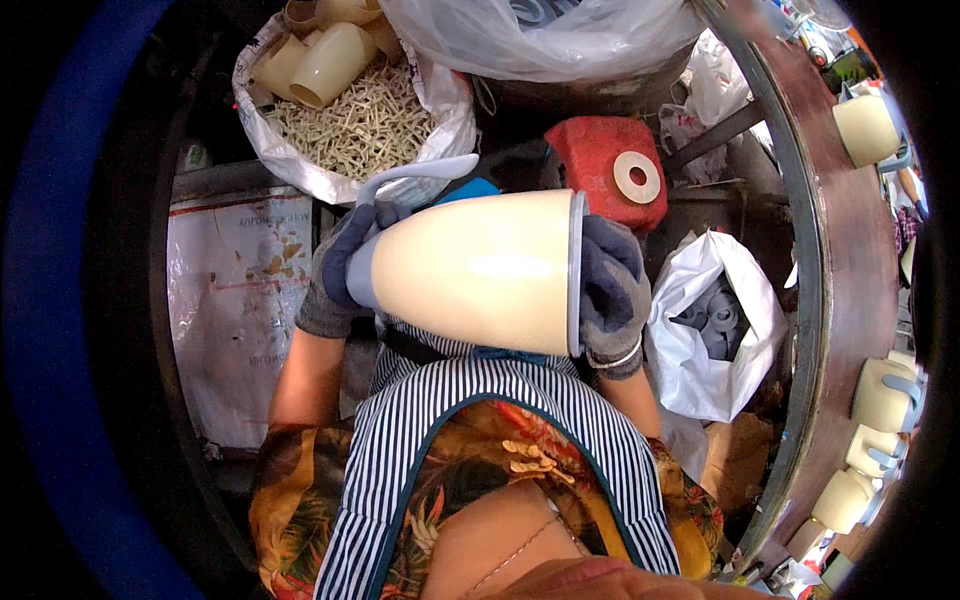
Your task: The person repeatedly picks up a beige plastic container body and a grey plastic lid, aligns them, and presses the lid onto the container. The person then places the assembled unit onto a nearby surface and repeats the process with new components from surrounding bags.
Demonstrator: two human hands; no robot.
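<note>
A cream thermos jug body lies sideways between my two gloved hands, in front of my chest. Its narrow end, with a grey-blue collar and a curved grey-blue handle, points left. My left hand, in a dark grey glove, is closed around that collar, near the foot of the handle. At the wide end, my right hand grips the grey-blue rim. Some of its fingers curl at the end face, which is turned away from view.
A white sack holds cream shells and many short pale pieces. Beside it sit a red block with a pale ring and a white bag of grey parts. Along the right, several cream jugs stand past a dark table edge.
</note>
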